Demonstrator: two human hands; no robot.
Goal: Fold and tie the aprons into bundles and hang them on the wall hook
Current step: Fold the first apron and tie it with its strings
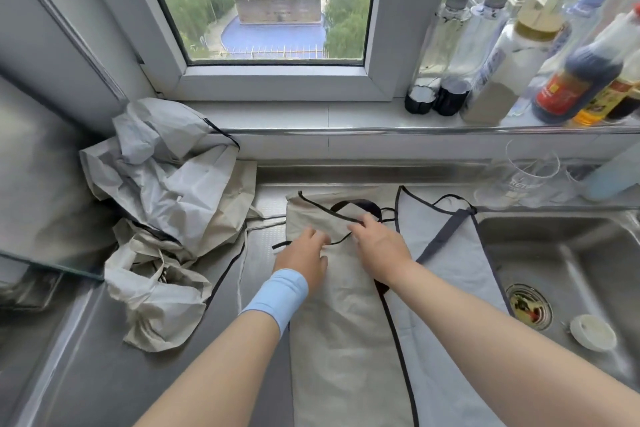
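Note:
A beige apron with dark trim lies folded lengthwise into a long strip on the steel counter. Under it, to the right, a light grey apron with dark trim lies flat and reaches over the sink's edge. My left hand, with a blue wristband, rests on the strip's upper part, fingers bent over the fabric near a thin dark tie string. My right hand rests beside it, its fingertips on the folded top flap. Whether either hand pinches the string is hidden. No wall hook is in view.
A crumpled heap of several more aprons lies at the counter's left. The sink with its drain and a small white lid is at the right. Sauce bottles stand on the windowsill, glassware below them.

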